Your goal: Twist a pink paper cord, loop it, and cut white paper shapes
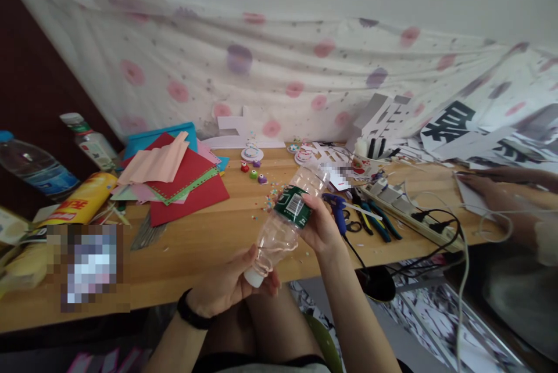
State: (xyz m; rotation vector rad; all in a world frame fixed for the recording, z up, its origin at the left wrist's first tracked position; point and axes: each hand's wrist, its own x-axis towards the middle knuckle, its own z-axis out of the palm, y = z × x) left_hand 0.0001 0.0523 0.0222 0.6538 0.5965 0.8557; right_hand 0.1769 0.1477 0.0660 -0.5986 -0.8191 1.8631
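A clear plastic bottle [276, 236] with a green label and a white cap is held at a slant over the table's front edge, cap end toward me. My left hand [238, 280] is closed around its neck by the cap, and a black band circles that wrist. My right hand [321, 225] grips the bottle at the label, fingers partly hidden behind it. The bottle looks empty. Just right of my right hand lies a blue glue gun [337, 210]. Tiny colored beads [272, 196] are scattered on the table behind the bottle.
Colored sheets [187, 181] are stacked at the left, near a yellow can [89, 196] and a water bottle [35, 167]. Pliers [381, 222] and a power strip [405, 210] with cables lie at the right. Another person's arm [505, 198] rests on the far right of the table.
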